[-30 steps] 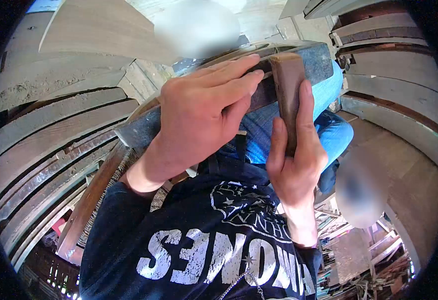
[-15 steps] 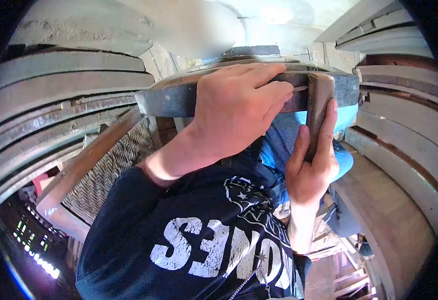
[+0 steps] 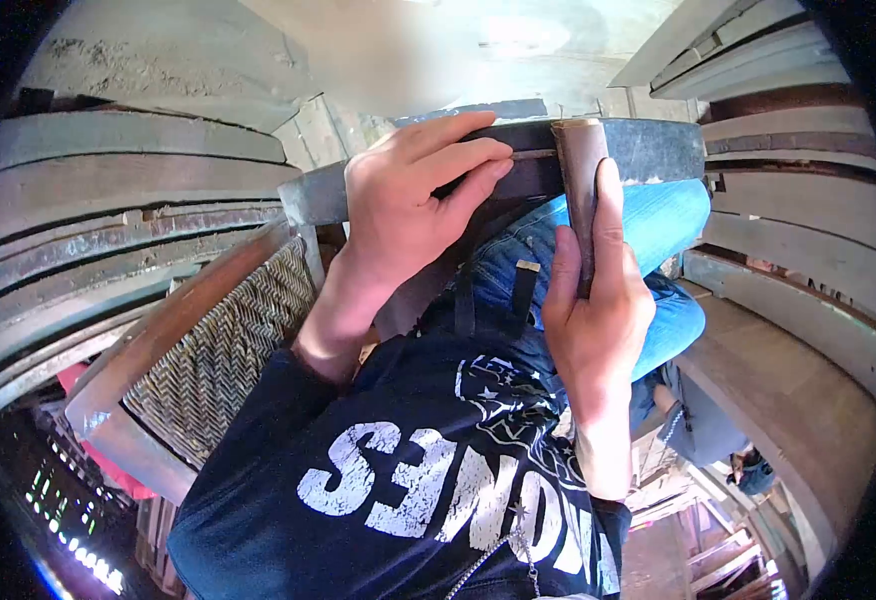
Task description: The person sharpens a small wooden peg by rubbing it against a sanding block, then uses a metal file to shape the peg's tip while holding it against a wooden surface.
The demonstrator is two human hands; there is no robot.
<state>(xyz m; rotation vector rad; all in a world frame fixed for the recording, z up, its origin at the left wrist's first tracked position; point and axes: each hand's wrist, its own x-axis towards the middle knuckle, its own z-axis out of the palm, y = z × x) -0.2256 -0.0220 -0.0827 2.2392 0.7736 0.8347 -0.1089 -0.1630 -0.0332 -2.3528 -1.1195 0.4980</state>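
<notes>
Brown block [image 3: 583, 185], gripped in your half-closed right hand [image 3: 603, 315], points away, right of your curled left hand [image 3: 393, 205], pinching a rod [image 3: 534, 155].

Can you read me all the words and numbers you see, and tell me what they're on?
"ONES", in big white letters, upside down, on the black shirt; the letter next to the O is partly hidden in the folds, so I can't read the whole word.
The round emblem on the shirt has letters too small and creased to read.
I can't make out any numbers or signs.
</notes>
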